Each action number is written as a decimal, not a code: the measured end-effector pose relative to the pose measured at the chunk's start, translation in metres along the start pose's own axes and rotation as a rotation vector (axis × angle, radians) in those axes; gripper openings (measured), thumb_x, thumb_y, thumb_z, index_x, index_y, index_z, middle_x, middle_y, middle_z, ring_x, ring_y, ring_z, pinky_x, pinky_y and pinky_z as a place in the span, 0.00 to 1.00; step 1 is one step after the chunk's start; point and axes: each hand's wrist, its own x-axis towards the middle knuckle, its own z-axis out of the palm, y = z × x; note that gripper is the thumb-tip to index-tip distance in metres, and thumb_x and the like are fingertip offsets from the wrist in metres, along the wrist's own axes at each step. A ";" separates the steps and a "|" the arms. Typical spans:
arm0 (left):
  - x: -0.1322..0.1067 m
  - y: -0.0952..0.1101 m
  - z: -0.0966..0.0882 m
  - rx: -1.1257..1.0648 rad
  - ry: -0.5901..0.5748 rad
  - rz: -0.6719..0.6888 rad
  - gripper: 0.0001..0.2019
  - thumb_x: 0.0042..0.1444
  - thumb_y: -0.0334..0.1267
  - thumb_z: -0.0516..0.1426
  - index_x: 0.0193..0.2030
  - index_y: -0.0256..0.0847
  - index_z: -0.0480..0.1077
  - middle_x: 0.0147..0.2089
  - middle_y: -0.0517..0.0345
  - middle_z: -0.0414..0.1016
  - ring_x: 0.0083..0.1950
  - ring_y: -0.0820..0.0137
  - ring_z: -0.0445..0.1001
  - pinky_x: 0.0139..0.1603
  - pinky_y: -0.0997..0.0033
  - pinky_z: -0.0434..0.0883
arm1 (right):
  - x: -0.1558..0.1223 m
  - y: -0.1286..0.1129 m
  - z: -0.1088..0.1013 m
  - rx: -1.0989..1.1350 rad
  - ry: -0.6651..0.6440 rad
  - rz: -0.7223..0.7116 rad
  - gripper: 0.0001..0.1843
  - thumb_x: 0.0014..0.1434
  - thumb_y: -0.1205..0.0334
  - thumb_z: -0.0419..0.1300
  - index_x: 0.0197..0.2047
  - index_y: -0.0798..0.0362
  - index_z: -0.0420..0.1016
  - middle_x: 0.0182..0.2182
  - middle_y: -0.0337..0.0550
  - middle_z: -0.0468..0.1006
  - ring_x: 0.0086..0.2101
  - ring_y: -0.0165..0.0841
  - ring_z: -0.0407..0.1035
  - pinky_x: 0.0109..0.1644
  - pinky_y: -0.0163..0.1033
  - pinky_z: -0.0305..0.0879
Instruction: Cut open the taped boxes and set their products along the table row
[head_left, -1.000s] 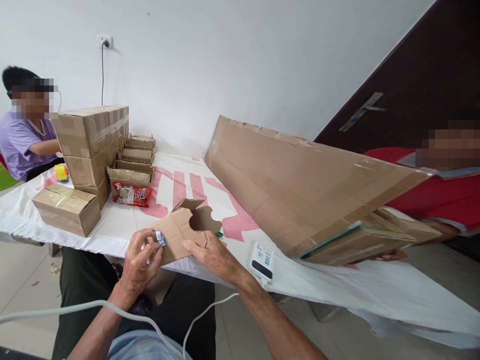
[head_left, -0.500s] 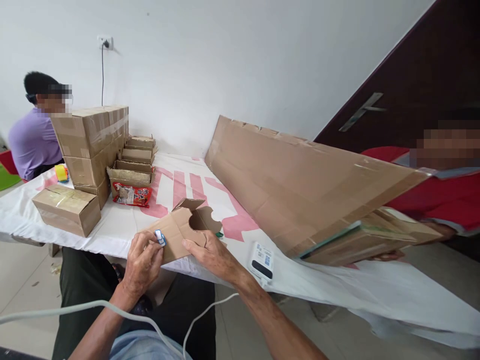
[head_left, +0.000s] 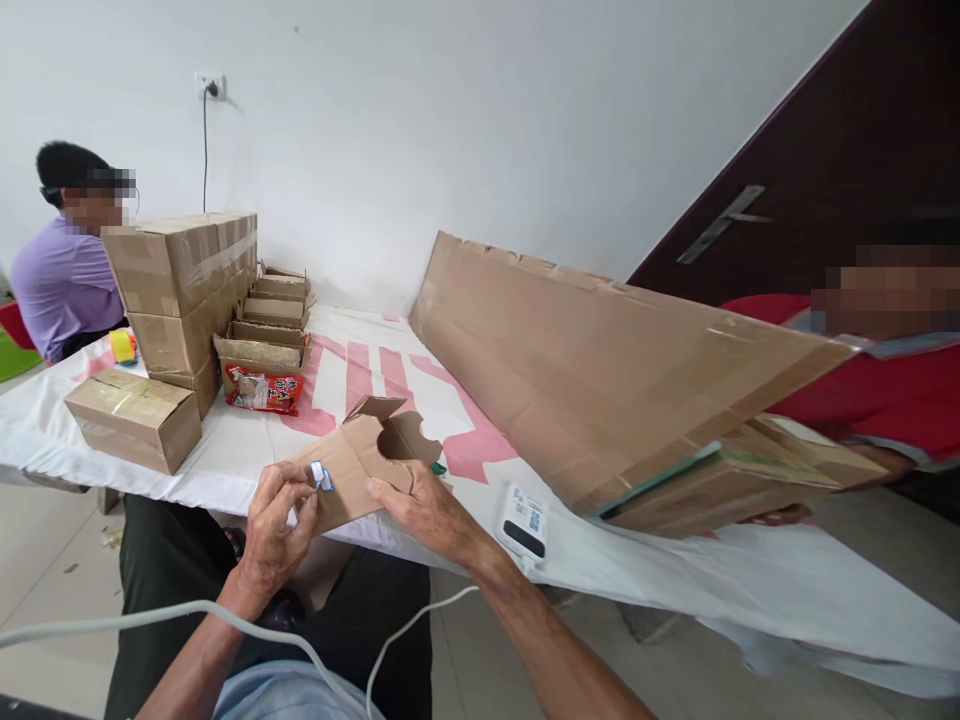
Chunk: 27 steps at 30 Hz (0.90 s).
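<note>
left hand (head_left: pixel 274 535) fingers pinch a blue-white tag (head_left: pixel 321 476) at the 9 o'clock corner of the small carton (head_left: pixel 358 458); its long axis runs toward 2 o'clock, right hand (head_left: pixel 421 508) fingers gripping the near edge.

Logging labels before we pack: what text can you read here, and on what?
Nothing reads clearly.
Red snack packet: white characters, blurred.
Blue-and-white sticker on the small brown cardboard box: too small.
White handheld device: code label, too small.
White tablecloth: large red strokes, cut off.

Small packing workroom: taped cartons (head_left: pixel 184 270) stacked on cloth-covered table (head_left: pixel 247 445).
</note>
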 end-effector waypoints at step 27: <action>-0.003 -0.004 -0.006 -0.024 0.072 -0.038 0.08 0.65 0.25 0.60 0.41 0.44 0.73 0.43 0.55 0.77 0.45 0.67 0.80 0.47 0.66 0.79 | 0.014 0.000 -0.006 -0.144 0.073 -0.094 0.14 0.64 0.57 0.55 0.34 0.53 0.80 0.30 0.41 0.82 0.33 0.37 0.73 0.41 0.39 0.69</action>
